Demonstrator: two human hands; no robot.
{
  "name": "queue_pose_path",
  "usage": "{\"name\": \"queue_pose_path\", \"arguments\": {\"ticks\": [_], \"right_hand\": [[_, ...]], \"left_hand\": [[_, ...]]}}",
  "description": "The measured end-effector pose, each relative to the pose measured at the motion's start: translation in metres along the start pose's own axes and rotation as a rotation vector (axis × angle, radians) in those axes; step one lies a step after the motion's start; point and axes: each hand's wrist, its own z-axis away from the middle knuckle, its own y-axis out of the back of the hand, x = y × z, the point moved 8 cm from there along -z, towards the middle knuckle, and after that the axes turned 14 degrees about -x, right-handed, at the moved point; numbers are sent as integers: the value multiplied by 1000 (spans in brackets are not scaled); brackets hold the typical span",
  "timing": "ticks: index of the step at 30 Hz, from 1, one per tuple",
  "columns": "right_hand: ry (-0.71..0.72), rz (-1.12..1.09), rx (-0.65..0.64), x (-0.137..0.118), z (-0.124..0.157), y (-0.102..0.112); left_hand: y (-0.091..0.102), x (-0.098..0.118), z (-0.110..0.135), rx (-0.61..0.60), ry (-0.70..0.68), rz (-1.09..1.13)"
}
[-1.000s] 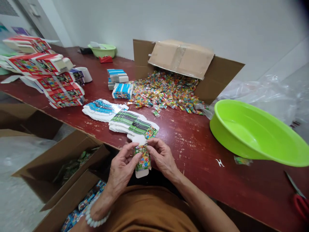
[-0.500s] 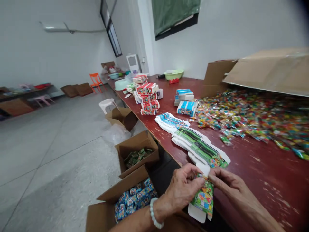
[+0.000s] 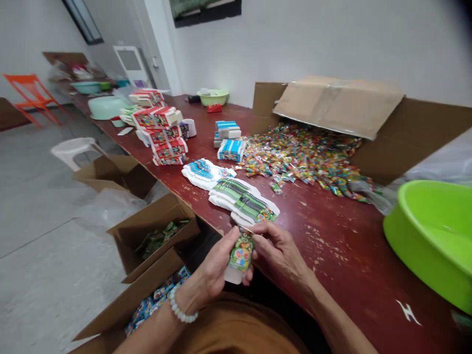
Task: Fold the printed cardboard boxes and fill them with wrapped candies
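A small green printed candy box point(image 3: 241, 253) is held over the table's front edge, its white bottom flap sticking out. My left hand point(image 3: 216, 265) wraps around the box from the left and below, with a beaded bracelet on that wrist. At the box's top end, my right hand point(image 3: 278, 248) pinches the edge with thumb and fingers; the top flap is mostly hidden. Just beyond my hands lies a fanned row of flat green boxes point(image 3: 245, 199), and past it a row of flat blue boxes point(image 3: 204, 172).
Wrapped candies point(image 3: 298, 155) spill from a large carton point(image 3: 342, 105). A green basin point(image 3: 424, 246) stands at right. Red boxes point(image 3: 162, 132) and blue bundles point(image 3: 231, 150) are stacked farther back. Open cartons point(image 3: 121, 236) with filled packets stand below the table edge at left.
The view has swung right, bringing the green basin in. My left hand has shifted from pinching the box's top to wrapping around it; the top flap no longer stands out.
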Motion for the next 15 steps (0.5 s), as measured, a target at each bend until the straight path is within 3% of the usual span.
{"name": "queue_pose_path", "arguments": {"ticks": [3, 9, 15], "right_hand": [[-53, 57, -35, -1, -8, 1], [-164, -110, -1, 6, -19, 10], [-141, -151, -24, 5, -14, 6]], "left_hand": [[5, 6, 0, 83, -42, -78], [-1, 11, 0, 19, -46, -278], [9, 10, -6, 0, -65, -356]]}}
